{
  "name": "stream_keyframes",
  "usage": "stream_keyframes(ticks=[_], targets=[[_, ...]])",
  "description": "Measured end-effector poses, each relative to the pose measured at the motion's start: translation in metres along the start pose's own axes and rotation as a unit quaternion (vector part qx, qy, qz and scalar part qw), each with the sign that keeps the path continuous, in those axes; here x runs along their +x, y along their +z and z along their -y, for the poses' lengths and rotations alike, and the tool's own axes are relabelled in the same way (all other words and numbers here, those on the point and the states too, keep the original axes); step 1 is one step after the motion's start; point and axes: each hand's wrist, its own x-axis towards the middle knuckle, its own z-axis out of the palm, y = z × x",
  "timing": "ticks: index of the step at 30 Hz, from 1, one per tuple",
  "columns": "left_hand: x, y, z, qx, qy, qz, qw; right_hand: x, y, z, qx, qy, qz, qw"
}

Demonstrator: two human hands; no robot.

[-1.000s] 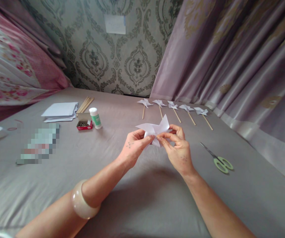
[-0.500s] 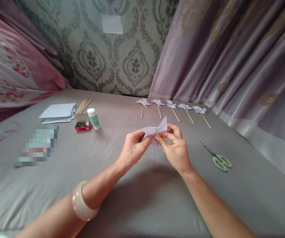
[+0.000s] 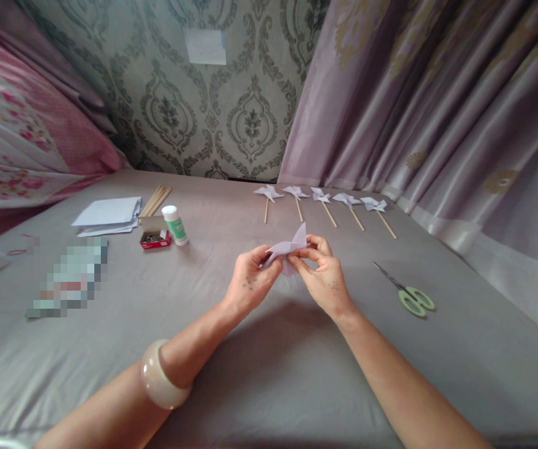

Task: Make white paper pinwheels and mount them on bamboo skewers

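Note:
A white paper pinwheel (image 3: 291,243) with folded points is between my hands, above the middle of the grey sheet (image 3: 156,362). My left hand (image 3: 253,277) pinches its left side between thumb and fingers. On the other side, my right hand (image 3: 321,274) is closed on the paper near its centre, thumb and fingertips pressed together. Whether a pin sits in the fold under the fingertips, I cannot tell. No stick shows on this pinwheel.
Several finished pinwheels on sticks (image 3: 322,196) lie at the back right. Green-handled scissors (image 3: 413,300) rest on the right. Left are a glue stick (image 3: 175,226), a small red box of metal bits (image 3: 155,239), wooden sticks (image 3: 156,202), paper sheets (image 3: 108,213) and a blurred-out flat object (image 3: 70,274).
Both hands have shifted slightly left with the pinwheel, and the right hand has come a little closer to the left. The view has also moved a little.

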Motion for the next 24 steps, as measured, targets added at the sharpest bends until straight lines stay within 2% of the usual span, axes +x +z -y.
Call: stream_keyframes(ticks=[17,24], targets=[[-0.002,0.000,0.003,0.076,0.006,-0.031,0.997,0.001,0.009,-0.006,0.052,-0.002,-0.001,0.999],[-0.002,0.001,0.003,0.087,0.003,-0.036,0.996,0.002,0.011,-0.007,0.068,0.017,0.009,0.997]])
